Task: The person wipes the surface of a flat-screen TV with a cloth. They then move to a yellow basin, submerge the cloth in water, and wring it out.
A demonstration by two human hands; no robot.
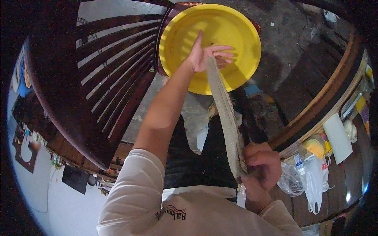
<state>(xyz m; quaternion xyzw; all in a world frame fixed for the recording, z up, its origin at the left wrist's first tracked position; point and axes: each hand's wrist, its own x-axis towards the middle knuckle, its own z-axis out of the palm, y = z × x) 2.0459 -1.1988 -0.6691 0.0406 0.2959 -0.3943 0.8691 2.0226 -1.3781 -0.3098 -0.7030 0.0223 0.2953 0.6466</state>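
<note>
My left hand (203, 56) reaches out over a yellow plastic basin (174, 70), with the thumb raised and the fingers apart. A long, folded strip of greyish-beige cloth (223, 103) runs slantwise down from that hand. Its far end touches the palm; the fingers are not closed around it. Closer to my body, my right hand (262, 165) has its fingers curled around the near end of the strip. The basin's interior shows slatted shadows and a small dark mark.
On the left stands a dark wooden slatted chair back (118, 59). A wooden table (330, 188) at the right bears plastic bags (313, 180) and a white roll (338, 138). Below the basin are my legs in black trousers (212, 147) and concrete floor (144, 115).
</note>
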